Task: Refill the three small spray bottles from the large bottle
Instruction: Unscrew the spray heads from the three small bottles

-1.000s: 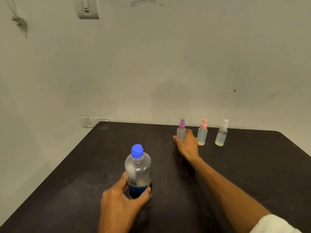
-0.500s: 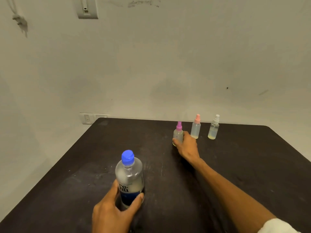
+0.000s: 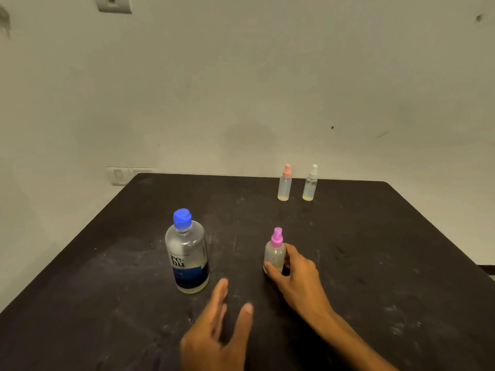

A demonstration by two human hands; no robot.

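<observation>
The large clear bottle [image 3: 187,253], with a blue cap and a blue label, stands upright on the black table [image 3: 375,263] left of centre. My left hand [image 3: 217,336] hovers just right of and below it with fingers spread, touching nothing. My right hand [image 3: 297,274] grips the small spray bottle with the purple top [image 3: 274,250], which stands on the table near the middle. The pink-topped spray bottle [image 3: 284,183] and the white-topped spray bottle [image 3: 310,183] stand side by side near the table's far edge.
A pale wall rises right behind the table. Wall switches [image 3: 120,175] sit at the table's far left corner, and another switch plate [image 3: 113,4] is high on the wall. The table's right edge [image 3: 439,236] slants toward me.
My right hand has pulled the purple-topped spray bottle from the far row toward me. My left hand has let go of the large bottle and moved right.
</observation>
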